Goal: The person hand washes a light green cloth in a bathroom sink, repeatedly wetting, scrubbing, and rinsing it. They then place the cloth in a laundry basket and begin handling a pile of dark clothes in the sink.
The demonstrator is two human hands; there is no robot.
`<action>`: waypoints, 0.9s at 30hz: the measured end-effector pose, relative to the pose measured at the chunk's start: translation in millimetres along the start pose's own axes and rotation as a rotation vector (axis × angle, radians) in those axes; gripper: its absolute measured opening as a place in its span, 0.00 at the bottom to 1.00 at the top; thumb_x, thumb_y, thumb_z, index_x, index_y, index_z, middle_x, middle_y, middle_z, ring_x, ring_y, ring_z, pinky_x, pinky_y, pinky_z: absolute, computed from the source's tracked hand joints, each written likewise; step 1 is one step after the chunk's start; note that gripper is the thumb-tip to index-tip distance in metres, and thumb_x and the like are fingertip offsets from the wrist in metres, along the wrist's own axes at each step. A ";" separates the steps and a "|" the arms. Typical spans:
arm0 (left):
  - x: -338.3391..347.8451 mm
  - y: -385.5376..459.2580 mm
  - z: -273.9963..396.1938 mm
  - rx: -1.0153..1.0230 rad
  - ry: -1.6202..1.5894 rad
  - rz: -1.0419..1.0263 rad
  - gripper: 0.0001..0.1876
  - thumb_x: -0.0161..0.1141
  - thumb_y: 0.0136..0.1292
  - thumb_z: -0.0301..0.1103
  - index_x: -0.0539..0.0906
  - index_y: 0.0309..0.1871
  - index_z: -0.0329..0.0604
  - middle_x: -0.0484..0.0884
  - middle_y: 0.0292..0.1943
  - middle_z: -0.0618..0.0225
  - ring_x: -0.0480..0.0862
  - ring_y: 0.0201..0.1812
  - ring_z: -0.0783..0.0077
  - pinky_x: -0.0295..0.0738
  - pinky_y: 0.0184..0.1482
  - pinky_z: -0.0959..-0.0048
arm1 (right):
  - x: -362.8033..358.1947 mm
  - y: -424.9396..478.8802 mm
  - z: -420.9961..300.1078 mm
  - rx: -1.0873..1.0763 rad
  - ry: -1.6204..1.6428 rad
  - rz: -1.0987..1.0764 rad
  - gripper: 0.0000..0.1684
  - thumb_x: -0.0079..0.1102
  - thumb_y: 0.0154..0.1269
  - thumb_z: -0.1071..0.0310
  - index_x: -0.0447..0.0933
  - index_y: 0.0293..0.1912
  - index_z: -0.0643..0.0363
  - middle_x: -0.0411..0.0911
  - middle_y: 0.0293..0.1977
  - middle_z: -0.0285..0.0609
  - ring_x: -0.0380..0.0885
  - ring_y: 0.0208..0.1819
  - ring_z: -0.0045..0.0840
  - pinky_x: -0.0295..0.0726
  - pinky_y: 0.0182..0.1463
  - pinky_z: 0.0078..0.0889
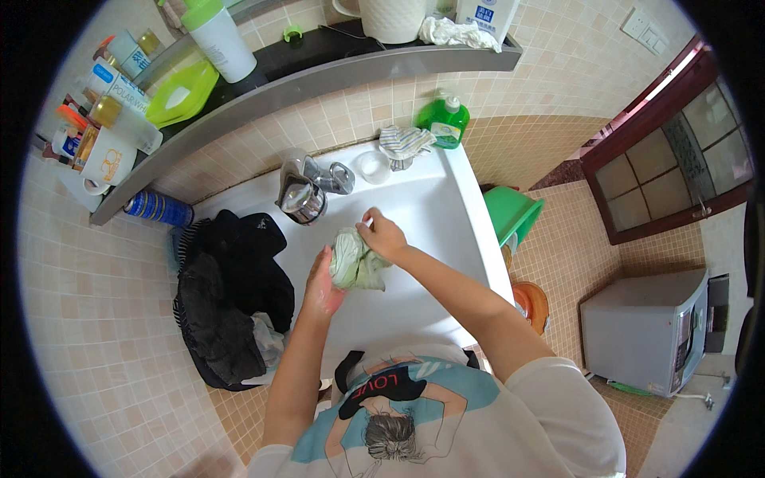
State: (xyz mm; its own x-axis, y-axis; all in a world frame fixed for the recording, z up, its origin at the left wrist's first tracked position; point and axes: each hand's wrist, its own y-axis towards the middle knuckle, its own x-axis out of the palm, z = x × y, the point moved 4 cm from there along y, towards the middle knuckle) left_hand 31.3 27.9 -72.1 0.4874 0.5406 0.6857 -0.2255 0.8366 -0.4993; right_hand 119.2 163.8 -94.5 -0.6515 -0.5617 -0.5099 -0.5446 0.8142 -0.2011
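Note:
A crumpled pale green cloth (352,263) is bunched up above the white washbasin (418,203). My left hand (321,284) supports it from the left, its palm wet-looking and fingers pointing up along the folds. My right hand (383,236) grips the cloth's upper right side with bent fingers. A small white patch shows between its thumb and forefinger; I cannot tell what it is. Beyond both hands, a metal cup (303,202) stands on the basin's back side beside the chrome faucet (336,178).
Dark clothes (230,299) are heaped on the basin's left side. Along the back rim are a clear round dish (373,167), a striped cloth (406,142) and a green pump bottle (445,122). A loaded shelf (311,83) juts out above. Right: green bucket (508,212), washing machine (636,322).

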 end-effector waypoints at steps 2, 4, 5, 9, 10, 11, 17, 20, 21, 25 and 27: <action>-4.2 -4.4 9.5 0.099 0.212 0.043 0.17 0.50 0.65 0.35 0.68 0.57 0.48 0.72 0.50 0.68 0.74 0.49 0.69 0.69 0.51 0.70 | -20.3 8.5 -30.0 -0.087 0.086 0.166 0.19 0.57 0.57 0.60 0.65 0.46 0.55 0.75 0.22 0.46 0.77 0.27 0.39 0.73 0.34 0.38; 1.5 -11.8 16.4 0.155 0.377 0.073 0.20 0.53 0.62 0.30 0.66 0.58 0.49 0.72 0.50 0.68 0.73 0.49 0.70 0.69 0.51 0.71 | -37.8 15.0 -65.3 -0.184 0.140 0.216 0.21 0.58 0.56 0.63 0.64 0.48 0.55 0.75 0.22 0.47 0.76 0.27 0.40 0.73 0.32 0.38; 11.2 -17.7 21.0 0.164 0.436 0.084 0.22 0.54 0.60 0.27 0.66 0.59 0.50 0.72 0.50 0.67 0.73 0.49 0.71 0.69 0.51 0.71 | -43.1 18.1 -86.5 -0.239 0.152 0.181 0.21 0.59 0.55 0.64 0.63 0.48 0.55 0.74 0.22 0.48 0.76 0.27 0.40 0.73 0.32 0.39; 16.0 -13.2 27.9 0.214 0.513 0.155 0.29 0.56 0.54 0.23 0.64 0.61 0.48 0.71 0.51 0.66 0.71 0.51 0.72 0.68 0.50 0.72 | -32.2 48.5 -107.0 -0.434 0.058 0.069 0.20 0.59 0.55 0.65 0.63 0.46 0.54 0.74 0.21 0.49 0.76 0.26 0.42 0.73 0.31 0.40; 12.4 -10.2 30.0 0.242 0.518 0.136 0.29 0.56 0.54 0.23 0.64 0.61 0.47 0.71 0.51 0.66 0.72 0.50 0.72 0.68 0.50 0.72 | -31.8 55.8 -105.6 -0.376 0.006 0.102 0.20 0.60 0.53 0.65 0.64 0.44 0.53 0.73 0.21 0.49 0.76 0.26 0.43 0.73 0.32 0.40; 7.8 -6.2 32.7 0.270 0.523 0.117 0.29 0.57 0.53 0.23 0.65 0.61 0.46 0.71 0.51 0.66 0.72 0.50 0.72 0.68 0.50 0.73 | -36.3 57.4 -101.0 -0.375 -0.063 0.160 0.18 0.60 0.52 0.66 0.64 0.42 0.55 0.74 0.21 0.49 0.76 0.26 0.41 0.73 0.32 0.39; 20.6 -13.4 51.4 0.277 0.639 0.097 0.24 0.57 0.52 0.22 0.69 0.56 0.42 0.75 0.44 0.68 0.74 0.43 0.75 0.68 0.46 0.76 | -37.7 48.6 -59.2 -0.333 0.171 -0.047 0.15 0.58 0.53 0.67 0.65 0.41 0.53 0.72 0.21 0.43 0.74 0.23 0.33 0.71 0.27 0.35; 28.7 -6.4 46.7 0.261 0.693 0.066 0.22 0.54 0.52 0.21 0.70 0.53 0.41 0.75 0.41 0.69 0.75 0.40 0.76 0.68 0.43 0.77 | -31.6 48.2 -49.5 -0.288 0.335 0.007 0.16 0.57 0.56 0.69 0.64 0.43 0.53 0.69 0.19 0.40 0.70 0.19 0.25 0.68 0.23 0.29; 31.6 -0.7 46.5 0.272 0.705 0.050 0.21 0.53 0.52 0.20 0.70 0.52 0.41 0.75 0.40 0.70 0.75 0.39 0.77 0.68 0.42 0.77 | -24.6 45.0 -49.2 -0.294 0.406 0.054 0.16 0.56 0.57 0.69 0.63 0.44 0.53 0.68 0.19 0.38 0.68 0.17 0.21 0.67 0.21 0.25; 34.3 4.5 50.4 0.371 0.670 0.052 0.30 0.46 0.50 0.16 0.64 0.61 0.42 0.72 0.50 0.67 0.72 0.49 0.74 0.64 0.51 0.77 | -2.6 14.7 -29.6 0.096 0.573 0.032 0.20 0.50 0.65 0.56 0.63 0.52 0.54 0.72 0.30 0.41 0.71 0.26 0.21 0.72 0.28 0.26; 38.9 -1.3 54.1 0.437 0.731 0.057 0.36 0.43 0.47 0.14 0.60 0.65 0.42 0.68 0.58 0.67 0.67 0.59 0.71 0.58 0.59 0.75 | 11.9 7.4 -20.3 0.287 0.713 -0.222 0.28 0.40 0.66 0.46 0.61 0.57 0.54 0.71 0.40 0.43 0.71 0.37 0.23 0.73 0.38 0.32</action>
State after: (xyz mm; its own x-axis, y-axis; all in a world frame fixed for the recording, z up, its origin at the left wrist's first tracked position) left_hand 4.9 52.7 -16.1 0.8537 0.5152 0.0765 -0.4980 0.8504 -0.1700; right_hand 96.7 160.1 -85.1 -0.7776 -0.5945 0.2049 -0.6068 0.6242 -0.4921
